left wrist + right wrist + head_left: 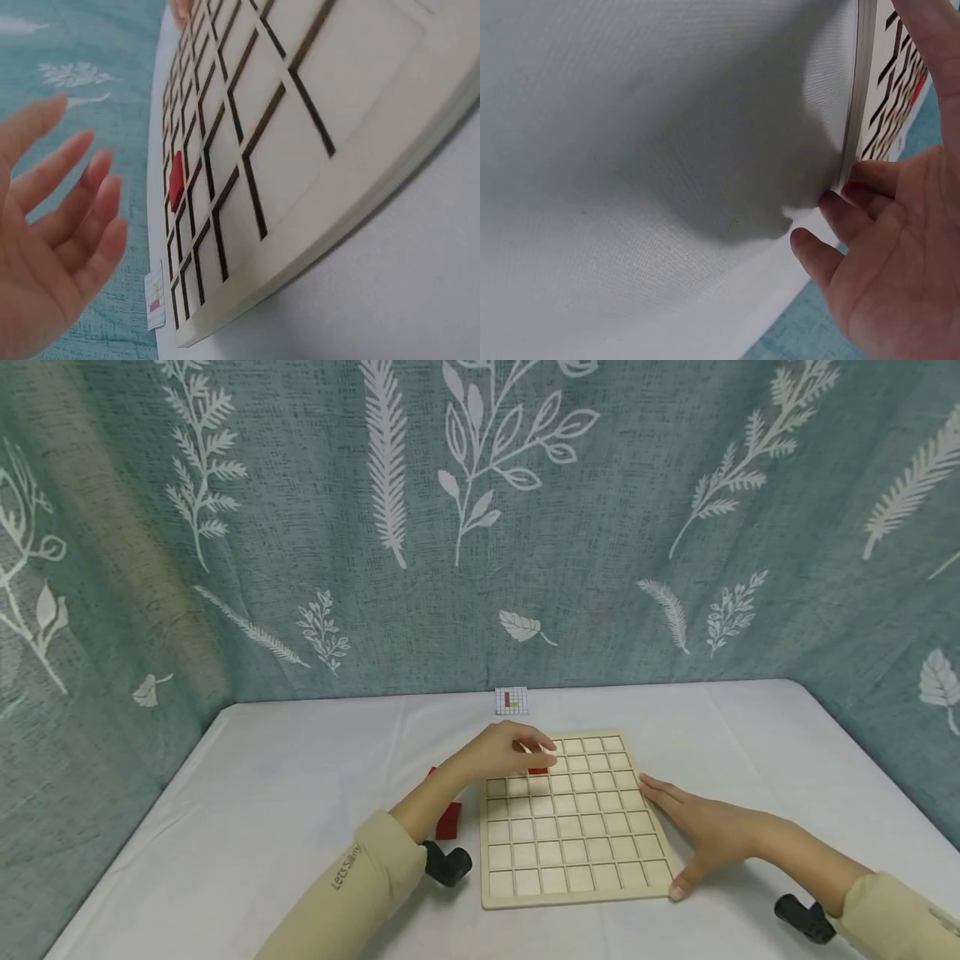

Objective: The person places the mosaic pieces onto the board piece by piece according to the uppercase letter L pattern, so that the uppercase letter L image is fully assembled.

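A pale wooden grid board (567,902) lies on the white table. One red piece (537,770) sits in a cell near its far left part, and in the left wrist view the same red piece (177,181) is raised a little above the grid lines. My left hand (501,750) hovers over that corner, its loosely bent fingers (75,180) apart from the red piece. My right hand (708,828) rests against the board's right edge, thumb at the near corner and fingertips farther up the side; its fingers (847,217) are spread and touch the rim.
Left of the board lies a red block (448,821), with another red piece (432,770) partly hidden by my left forearm. A small printed grid card (512,701) with red and yellow squares lies at the table's back edge. A patterned curtain (420,635) hangs behind.
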`<action>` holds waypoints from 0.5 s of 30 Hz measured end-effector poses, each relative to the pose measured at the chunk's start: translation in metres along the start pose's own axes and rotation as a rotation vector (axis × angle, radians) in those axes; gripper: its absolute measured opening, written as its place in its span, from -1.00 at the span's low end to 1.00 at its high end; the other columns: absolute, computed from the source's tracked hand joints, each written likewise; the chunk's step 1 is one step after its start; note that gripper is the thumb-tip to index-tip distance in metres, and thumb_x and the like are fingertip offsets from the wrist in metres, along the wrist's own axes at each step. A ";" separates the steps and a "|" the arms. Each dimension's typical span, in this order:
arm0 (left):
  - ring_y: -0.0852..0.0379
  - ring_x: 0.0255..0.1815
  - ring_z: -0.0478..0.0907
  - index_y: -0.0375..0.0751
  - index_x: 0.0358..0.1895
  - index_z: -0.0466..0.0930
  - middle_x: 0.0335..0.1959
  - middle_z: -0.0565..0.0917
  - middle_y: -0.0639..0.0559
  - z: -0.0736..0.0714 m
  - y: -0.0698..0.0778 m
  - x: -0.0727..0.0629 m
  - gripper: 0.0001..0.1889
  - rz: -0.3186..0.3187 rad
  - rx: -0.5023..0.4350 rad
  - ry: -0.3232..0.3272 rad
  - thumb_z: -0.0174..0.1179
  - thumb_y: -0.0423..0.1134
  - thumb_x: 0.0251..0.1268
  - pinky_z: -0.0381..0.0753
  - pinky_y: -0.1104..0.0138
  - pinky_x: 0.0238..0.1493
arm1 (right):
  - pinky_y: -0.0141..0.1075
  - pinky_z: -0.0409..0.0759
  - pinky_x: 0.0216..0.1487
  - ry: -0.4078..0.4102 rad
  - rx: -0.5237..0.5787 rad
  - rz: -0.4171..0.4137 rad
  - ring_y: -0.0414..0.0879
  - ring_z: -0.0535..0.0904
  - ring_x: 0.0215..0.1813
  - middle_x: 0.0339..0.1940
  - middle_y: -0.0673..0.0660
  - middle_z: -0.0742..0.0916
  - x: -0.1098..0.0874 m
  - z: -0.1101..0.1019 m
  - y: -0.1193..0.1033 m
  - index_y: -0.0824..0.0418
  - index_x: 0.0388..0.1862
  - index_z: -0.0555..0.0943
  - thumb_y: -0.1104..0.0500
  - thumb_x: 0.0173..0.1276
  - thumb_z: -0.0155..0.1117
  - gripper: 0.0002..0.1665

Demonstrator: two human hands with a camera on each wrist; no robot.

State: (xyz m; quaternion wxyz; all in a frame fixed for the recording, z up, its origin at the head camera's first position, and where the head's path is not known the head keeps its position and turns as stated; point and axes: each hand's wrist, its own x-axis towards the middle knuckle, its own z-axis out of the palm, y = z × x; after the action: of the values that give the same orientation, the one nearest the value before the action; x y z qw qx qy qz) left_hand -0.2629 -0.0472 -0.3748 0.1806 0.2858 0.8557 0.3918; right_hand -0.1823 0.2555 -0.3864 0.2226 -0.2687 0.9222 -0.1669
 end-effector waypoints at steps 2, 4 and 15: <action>0.22 -0.15 0.55 -0.12 0.03 0.59 -0.11 0.64 0.08 -0.001 -0.001 -0.002 -0.66 0.012 -0.027 -0.059 0.14 -0.07 0.26 0.51 0.38 -0.15 | 0.14 0.15 0.27 0.000 0.004 0.003 0.30 0.01 0.43 0.48 0.34 -0.04 0.000 0.000 -0.001 0.42 0.43 -0.09 -0.41 -0.39 0.44 0.59; 0.23 -0.10 0.54 -0.10 0.02 0.60 -0.07 0.64 0.10 -0.001 -0.003 -0.004 -0.68 0.015 -0.036 -0.107 0.13 -0.06 0.27 0.50 0.38 -0.10 | 0.14 0.15 0.27 -0.001 0.007 0.005 0.31 0.01 0.42 0.47 0.34 -0.04 0.000 0.000 -0.001 0.42 0.43 -0.09 -0.40 -0.39 0.44 0.59; 0.26 -0.11 0.54 -0.11 0.00 0.60 -0.12 0.63 0.15 -0.001 -0.009 -0.026 -0.67 0.035 -0.004 -0.132 0.16 -0.05 0.25 0.49 0.39 -0.08 | 0.15 0.17 0.26 0.012 -0.016 -0.014 0.33 0.03 0.41 0.47 0.36 -0.02 0.001 0.000 -0.001 0.43 0.42 -0.08 -0.43 -0.41 0.42 0.60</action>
State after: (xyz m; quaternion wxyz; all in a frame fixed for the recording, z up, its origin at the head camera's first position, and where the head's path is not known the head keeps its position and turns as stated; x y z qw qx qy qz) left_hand -0.2467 -0.0687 -0.3795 0.2303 0.3258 0.8360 0.3768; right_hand -0.1823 0.2543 -0.3864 0.2136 -0.2757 0.9230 -0.1627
